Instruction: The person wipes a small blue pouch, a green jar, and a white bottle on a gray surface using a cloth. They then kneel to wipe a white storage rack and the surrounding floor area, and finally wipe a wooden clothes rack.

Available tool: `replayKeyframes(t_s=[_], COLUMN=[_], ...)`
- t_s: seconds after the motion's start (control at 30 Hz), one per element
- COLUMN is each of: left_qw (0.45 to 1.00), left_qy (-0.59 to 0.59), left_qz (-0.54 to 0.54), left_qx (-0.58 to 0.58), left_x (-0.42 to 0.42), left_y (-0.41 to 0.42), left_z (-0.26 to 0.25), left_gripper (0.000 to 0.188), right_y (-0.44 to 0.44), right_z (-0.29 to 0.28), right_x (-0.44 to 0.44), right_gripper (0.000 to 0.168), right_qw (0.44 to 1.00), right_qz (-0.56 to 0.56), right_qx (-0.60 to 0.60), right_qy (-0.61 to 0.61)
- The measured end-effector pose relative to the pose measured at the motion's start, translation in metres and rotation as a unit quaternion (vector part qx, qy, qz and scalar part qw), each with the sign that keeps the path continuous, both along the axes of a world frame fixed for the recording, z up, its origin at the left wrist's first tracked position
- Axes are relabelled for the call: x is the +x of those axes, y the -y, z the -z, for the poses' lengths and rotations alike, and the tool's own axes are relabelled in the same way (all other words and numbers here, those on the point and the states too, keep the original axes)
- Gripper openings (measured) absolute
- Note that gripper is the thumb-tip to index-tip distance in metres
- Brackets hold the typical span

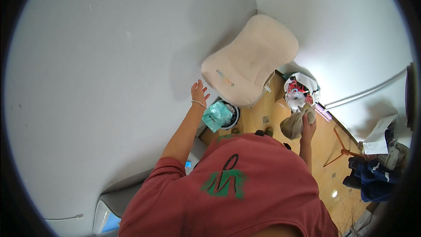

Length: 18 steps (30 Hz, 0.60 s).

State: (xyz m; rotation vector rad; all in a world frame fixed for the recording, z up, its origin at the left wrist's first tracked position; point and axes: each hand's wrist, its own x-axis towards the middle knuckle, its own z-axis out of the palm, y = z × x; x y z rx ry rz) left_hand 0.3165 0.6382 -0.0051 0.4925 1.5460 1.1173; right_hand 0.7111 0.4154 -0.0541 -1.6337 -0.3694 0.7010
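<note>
My right hand (309,126) grips a bunched olive-grey cloth (293,125), which hangs down to the left of the fingers. Raised near the grey wall, my left hand (199,92) is empty with its fingers apart and a bracelet on the wrist. Just beyond it, a beige padded cushion (253,56) with printed lettering leans in the corner of the room. The cushion covers most of what supports it; a pale edge with a small white tab shows at its lower right. Whether my left fingertips touch the cushion cannot be told.
Below the cushion stands a bin (237,118) with a turquoise plastic bag (217,115). A white bag (310,84) of mixed items sits by the right wall. Further right are an orange stand base (344,152), a white box (380,138) and dark blue cloth (375,181).
</note>
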Motion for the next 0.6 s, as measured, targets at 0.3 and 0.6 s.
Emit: replayKeyframes(t_s=[0.3,0.6], left_qw=[0.899,0.684], left_qy=[-0.058,-0.117], left_qz=[0.413,0.632], left_qx=[0.135,0.346], left_x=[0.032,0.175], left_y=[0.055,0.082], left_z=[-0.069,-0.149], left_gripper=[0.023,0.049], right_y=[-0.016,-0.045], right_z=[-0.053,-0.126], right_x=[0.006,-0.011], right_gripper=[0.047,0.056], right_qw=[0.917,0.815], right_qz=[-0.009,-0.099], right_qx=[0.242,0.395], right_qy=[-0.316,-0.411])
